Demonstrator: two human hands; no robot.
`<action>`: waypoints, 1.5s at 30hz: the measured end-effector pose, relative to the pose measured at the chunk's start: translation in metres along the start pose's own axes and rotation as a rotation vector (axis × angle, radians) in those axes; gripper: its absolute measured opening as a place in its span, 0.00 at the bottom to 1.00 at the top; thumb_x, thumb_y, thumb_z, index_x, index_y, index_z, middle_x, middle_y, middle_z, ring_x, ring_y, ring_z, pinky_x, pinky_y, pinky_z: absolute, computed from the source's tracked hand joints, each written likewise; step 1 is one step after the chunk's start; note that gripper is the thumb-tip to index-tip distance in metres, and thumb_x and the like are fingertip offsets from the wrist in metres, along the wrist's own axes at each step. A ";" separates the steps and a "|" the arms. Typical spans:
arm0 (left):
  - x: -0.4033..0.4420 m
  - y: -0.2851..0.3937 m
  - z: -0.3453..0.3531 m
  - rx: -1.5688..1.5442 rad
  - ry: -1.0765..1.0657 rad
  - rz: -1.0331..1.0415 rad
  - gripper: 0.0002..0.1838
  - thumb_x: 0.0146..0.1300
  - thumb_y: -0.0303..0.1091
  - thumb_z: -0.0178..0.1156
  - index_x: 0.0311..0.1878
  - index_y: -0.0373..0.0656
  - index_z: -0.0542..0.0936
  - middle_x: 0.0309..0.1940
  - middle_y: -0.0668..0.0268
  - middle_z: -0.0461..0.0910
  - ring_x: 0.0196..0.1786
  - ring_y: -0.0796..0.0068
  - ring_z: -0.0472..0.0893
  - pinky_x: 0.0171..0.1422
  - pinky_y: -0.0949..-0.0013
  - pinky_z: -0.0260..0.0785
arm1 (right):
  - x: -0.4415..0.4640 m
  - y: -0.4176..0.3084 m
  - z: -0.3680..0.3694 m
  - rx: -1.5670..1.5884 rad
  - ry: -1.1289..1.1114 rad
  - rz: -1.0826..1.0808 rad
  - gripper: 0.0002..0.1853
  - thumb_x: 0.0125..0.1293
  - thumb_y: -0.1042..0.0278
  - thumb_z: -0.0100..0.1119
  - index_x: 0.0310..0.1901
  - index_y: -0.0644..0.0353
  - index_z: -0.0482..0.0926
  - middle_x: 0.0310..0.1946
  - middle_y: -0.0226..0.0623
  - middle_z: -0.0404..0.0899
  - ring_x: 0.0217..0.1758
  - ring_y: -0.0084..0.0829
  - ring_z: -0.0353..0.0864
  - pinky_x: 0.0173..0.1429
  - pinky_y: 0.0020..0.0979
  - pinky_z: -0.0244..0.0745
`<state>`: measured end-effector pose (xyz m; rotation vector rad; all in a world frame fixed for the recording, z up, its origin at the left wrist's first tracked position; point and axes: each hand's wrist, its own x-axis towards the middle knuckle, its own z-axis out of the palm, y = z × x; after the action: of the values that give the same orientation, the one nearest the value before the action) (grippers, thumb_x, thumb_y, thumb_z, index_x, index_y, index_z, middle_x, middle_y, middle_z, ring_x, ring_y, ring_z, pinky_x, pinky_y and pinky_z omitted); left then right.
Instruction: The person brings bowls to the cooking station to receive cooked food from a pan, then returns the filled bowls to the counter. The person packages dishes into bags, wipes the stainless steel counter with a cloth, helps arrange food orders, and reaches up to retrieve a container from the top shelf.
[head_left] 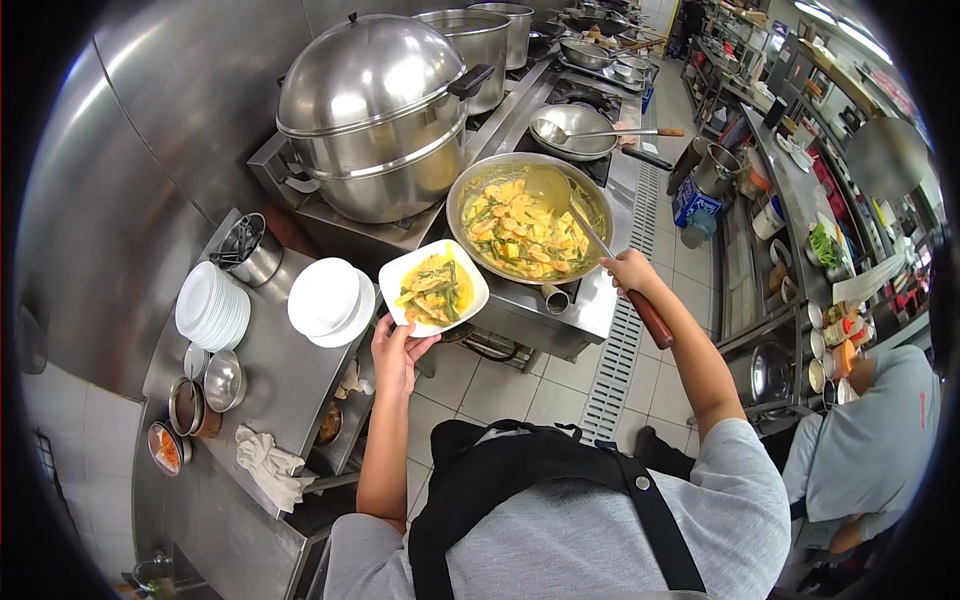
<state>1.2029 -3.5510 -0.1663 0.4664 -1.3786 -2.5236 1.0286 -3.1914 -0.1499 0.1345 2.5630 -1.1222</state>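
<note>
My left hand (397, 358) holds a square white bowl (478, 292) from below, at its near edge. Yellow food with green beans (436, 289) lies in the bowl. To the right, my right hand (630, 275) is closed round the handle of a ladle (592, 232), whose wooden end sticks out below the fist. The ladle's head rests in a wide pan (458, 215) of the same yellow, saucy food on the stove. The bowl is held beside the pan's near left side.
A large domed steamer (372, 110) stands behind the bowl. Stacked plates (213, 308), white dishes (325, 297) and a cloth (268, 467) lie on the left counter. Behind the pan is a wok (575, 145). A co-worker (870, 430) bends at the right shelves.
</note>
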 end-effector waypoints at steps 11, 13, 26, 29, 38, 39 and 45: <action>-0.004 -0.002 -0.007 -0.005 0.016 0.004 0.19 0.55 0.25 0.51 0.49 0.29 0.61 0.36 0.47 0.75 0.32 0.58 0.81 0.35 0.70 0.78 | 0.044 -0.008 0.011 -0.636 0.389 -0.321 0.21 0.56 0.55 0.53 0.33 0.71 0.76 0.22 0.53 0.77 0.21 0.44 0.79 0.33 0.37 0.76; -0.008 0.000 -0.006 -0.004 0.020 0.006 0.19 0.55 0.25 0.51 0.49 0.29 0.61 0.36 0.47 0.75 0.33 0.58 0.81 0.35 0.70 0.78 | 0.037 -0.015 0.005 -0.541 0.230 -0.271 0.20 0.56 0.55 0.53 0.34 0.70 0.76 0.21 0.53 0.76 0.21 0.43 0.79 0.31 0.37 0.75; 0.005 -0.001 -0.006 0.000 0.032 0.005 0.19 0.54 0.24 0.50 0.49 0.28 0.61 0.36 0.47 0.75 0.33 0.58 0.81 0.36 0.69 0.78 | -0.019 -0.022 -0.037 0.584 -0.364 0.200 0.17 0.62 0.54 0.48 0.28 0.60 0.67 0.13 0.23 0.64 0.10 0.15 0.59 0.11 0.19 0.56; 0.024 -0.007 0.007 -0.023 -0.005 -0.011 0.19 0.55 0.25 0.50 0.49 0.29 0.61 0.36 0.47 0.75 0.33 0.57 0.80 0.37 0.67 0.78 | -0.035 -0.034 -0.042 0.753 -0.401 0.236 0.15 0.64 0.56 0.45 0.29 0.61 0.65 0.12 0.23 0.62 0.09 0.13 0.58 0.09 0.15 0.53; 0.097 -0.047 0.071 0.010 -0.119 -0.060 0.16 0.57 0.29 0.53 0.44 0.28 0.65 0.33 0.50 0.76 0.33 0.59 0.80 0.38 0.69 0.78 | -0.083 -0.051 -0.067 0.697 -0.412 0.138 0.15 0.64 0.57 0.47 0.28 0.62 0.67 0.12 0.24 0.64 0.08 0.14 0.60 0.09 0.17 0.56; 0.103 -0.053 0.079 0.000 -0.115 -0.053 0.16 0.56 0.29 0.53 0.44 0.28 0.65 0.33 0.50 0.76 0.32 0.60 0.80 0.37 0.70 0.78 | -0.091 -0.054 -0.069 0.625 -0.388 0.105 0.16 0.63 0.57 0.48 0.28 0.63 0.68 0.12 0.25 0.64 0.08 0.15 0.61 0.09 0.18 0.56; 0.119 -0.065 0.115 -0.057 -0.112 -0.049 0.16 0.55 0.27 0.53 0.45 0.28 0.64 0.33 0.51 0.76 0.31 0.62 0.81 0.35 0.72 0.78 | -0.137 -0.067 -0.063 0.189 -0.195 -0.067 0.15 0.61 0.61 0.51 0.26 0.65 0.71 0.10 0.28 0.66 0.07 0.19 0.65 0.10 0.21 0.60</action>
<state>1.0464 -3.4687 -0.1824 0.3573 -1.3445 -2.6580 1.1260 -3.1850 -0.0168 -0.0159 2.3038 -1.3321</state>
